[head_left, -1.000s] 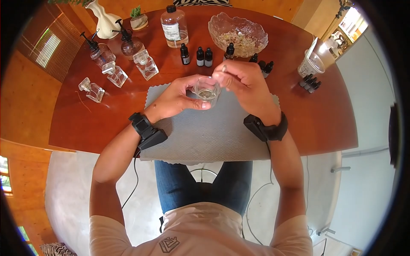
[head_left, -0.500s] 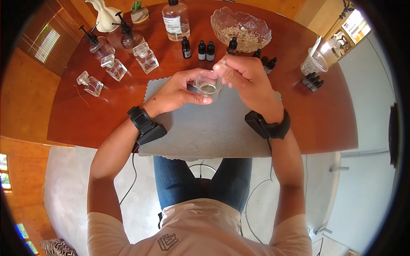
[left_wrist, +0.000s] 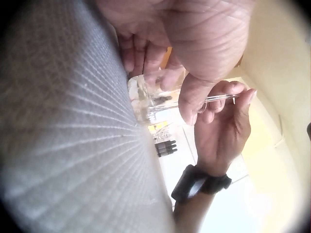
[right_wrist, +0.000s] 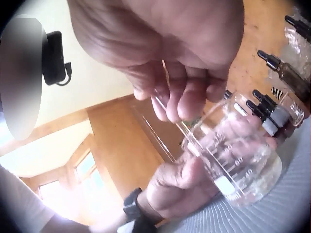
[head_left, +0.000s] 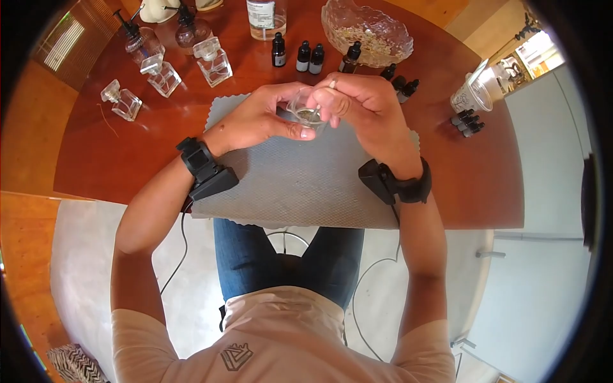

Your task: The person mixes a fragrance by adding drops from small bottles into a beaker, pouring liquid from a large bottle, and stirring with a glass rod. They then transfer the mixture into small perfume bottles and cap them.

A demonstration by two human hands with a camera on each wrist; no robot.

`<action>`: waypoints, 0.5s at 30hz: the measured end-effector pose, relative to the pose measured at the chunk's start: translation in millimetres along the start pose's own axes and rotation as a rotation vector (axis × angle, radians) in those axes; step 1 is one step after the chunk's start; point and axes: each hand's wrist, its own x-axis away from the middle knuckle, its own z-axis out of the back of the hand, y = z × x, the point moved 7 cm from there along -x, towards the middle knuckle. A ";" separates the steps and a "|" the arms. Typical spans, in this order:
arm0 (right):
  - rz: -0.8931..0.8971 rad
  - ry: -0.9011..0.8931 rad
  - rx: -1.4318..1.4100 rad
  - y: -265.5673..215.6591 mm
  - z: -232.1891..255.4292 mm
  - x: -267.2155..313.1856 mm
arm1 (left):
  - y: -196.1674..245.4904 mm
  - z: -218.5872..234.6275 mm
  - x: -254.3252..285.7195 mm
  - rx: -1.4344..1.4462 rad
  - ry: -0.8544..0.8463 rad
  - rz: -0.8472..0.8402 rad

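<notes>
My left hand (head_left: 262, 120) grips a clear glass beaker (right_wrist: 245, 167), thumb on the near side and fingers round the far side. White graduation marks show on its wall, and the beaker stands low over the grey textured mat (head_left: 300, 185). Some clear liquid (head_left: 309, 116) lies at its bottom. With thumb and fingers, my right hand (head_left: 367, 112) pinches a thin clear glass stirring rod (right_wrist: 181, 124) above the rim. The rod slants down into the beaker; its upper end shows between the fingertips in the left wrist view.
Behind the hands stand several black-capped dropper bottles (head_left: 303, 57), a large labelled bottle (head_left: 262, 16) and a wavy glass bowl (head_left: 383, 38). Square glass bottles (head_left: 214, 64) and pump sprayers (head_left: 191, 32) are at left. A plastic cup (head_left: 469, 96) stands at right beside small black bottles (head_left: 469, 124).
The head view has tilted, so the table things sit higher in it. My right fingers have shifted slightly left over the beaker's mouth with the rod. The left hand keeps its hold.
</notes>
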 end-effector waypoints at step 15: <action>0.072 0.061 0.127 9.1 5.6 -3.1 | -4.9 0.3 -1.3 -0.027 0.013 -0.047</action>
